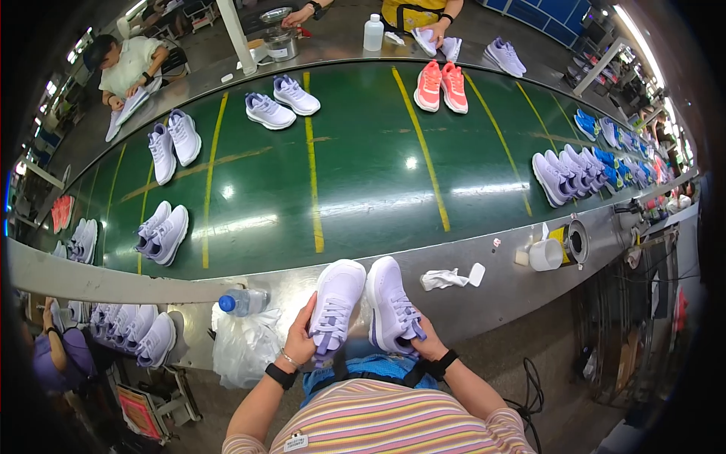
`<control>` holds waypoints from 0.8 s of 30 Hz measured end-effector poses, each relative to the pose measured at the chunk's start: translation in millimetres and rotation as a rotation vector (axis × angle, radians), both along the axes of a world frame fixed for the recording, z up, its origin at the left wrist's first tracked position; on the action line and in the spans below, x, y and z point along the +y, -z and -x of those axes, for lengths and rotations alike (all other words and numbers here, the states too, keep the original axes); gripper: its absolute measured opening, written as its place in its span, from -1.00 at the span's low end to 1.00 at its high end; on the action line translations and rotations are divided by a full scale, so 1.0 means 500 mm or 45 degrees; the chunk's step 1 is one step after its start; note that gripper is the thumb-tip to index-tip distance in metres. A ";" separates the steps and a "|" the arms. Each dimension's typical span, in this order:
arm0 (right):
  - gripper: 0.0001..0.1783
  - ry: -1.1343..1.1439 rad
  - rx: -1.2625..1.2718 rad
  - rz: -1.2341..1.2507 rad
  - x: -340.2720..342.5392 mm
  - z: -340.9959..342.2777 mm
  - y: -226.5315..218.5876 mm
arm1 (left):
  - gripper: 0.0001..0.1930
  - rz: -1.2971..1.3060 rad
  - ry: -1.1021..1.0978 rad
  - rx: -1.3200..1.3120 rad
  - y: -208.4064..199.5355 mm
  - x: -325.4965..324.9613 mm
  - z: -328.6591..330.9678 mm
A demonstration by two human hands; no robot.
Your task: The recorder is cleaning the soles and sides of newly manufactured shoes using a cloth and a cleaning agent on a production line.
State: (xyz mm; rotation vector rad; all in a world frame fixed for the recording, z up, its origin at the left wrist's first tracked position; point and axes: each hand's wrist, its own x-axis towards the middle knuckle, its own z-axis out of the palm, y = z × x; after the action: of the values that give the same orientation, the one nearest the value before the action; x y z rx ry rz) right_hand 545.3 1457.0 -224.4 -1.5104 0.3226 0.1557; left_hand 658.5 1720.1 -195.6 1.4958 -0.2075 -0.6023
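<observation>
Two pale lavender sneakers are held side by side over the near metal ledge, toes pointing away from me. My left hand (pixel 300 340) is closed round the side and heel of the left sneaker (pixel 337 299). The right sneaker (pixel 391 303) tilts a little, and my right hand (pixel 429 342) grips it near the heel. Both have laces and darker purple heel tabs. My fingers are partly hidden behind the shoes. A crumpled white cloth (pixel 444 279) lies on the ledge right of the shoes, beside a small white block (pixel 476 274).
A green conveyor belt (pixel 363 174) with yellow lines carries lavender pairs and a coral pair (pixel 441 87). A blue-capped bottle (pixel 243 302) and plastic bag (pixel 246 340) are at left. A white cup (pixel 545 255) stands at right. Several people work across the belt and at left.
</observation>
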 end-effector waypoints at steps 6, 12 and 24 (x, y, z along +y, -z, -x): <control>-0.33 0.009 -0.079 0.159 0.008 -0.026 -0.047 | -0.16 -0.450 0.034 -0.516 -0.052 -0.009 -0.025; -0.26 0.070 -0.090 0.581 0.027 -0.043 -0.054 | -0.05 -0.640 0.002 -0.585 -0.055 -0.004 -0.023; -0.04 -0.085 -0.040 1.083 0.067 -0.086 -0.040 | -0.19 -0.930 0.121 -0.497 0.053 -0.014 -0.008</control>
State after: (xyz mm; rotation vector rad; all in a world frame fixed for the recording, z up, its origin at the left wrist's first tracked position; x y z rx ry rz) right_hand 588.5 1490.8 -204.4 -2.3638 0.3303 0.0430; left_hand 662.3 1713.0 -222.1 2.3224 -0.3873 -0.4742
